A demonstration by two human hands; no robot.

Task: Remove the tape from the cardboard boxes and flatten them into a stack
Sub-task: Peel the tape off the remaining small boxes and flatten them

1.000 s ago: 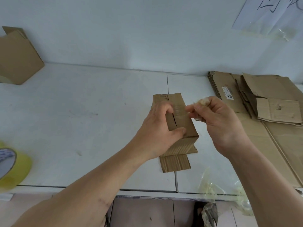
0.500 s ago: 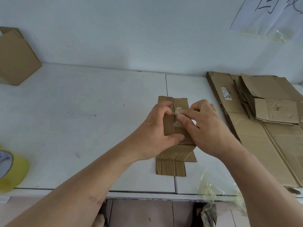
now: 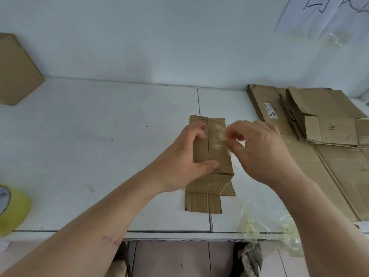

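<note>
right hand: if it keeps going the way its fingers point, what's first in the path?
The right hand points left, pinching clear tape. Straight on it would likely first meet the top of the small box, then the left hand gripping it; depth is unclear.

Count of items on the white desk [image 3: 99,136].
Two bare hands; two standing brown cardboard boxes [image 3: 211,148]; one stack of flattened brown cardboard [image 3: 329,156]; one yellow tape roll [image 3: 12,210].

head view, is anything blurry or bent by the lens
Head view: the yellow tape roll at the left edge is smeared; the clear tape pinched by the right hand is hazy; the table's back edge bows from wide-angle distortion.
</note>
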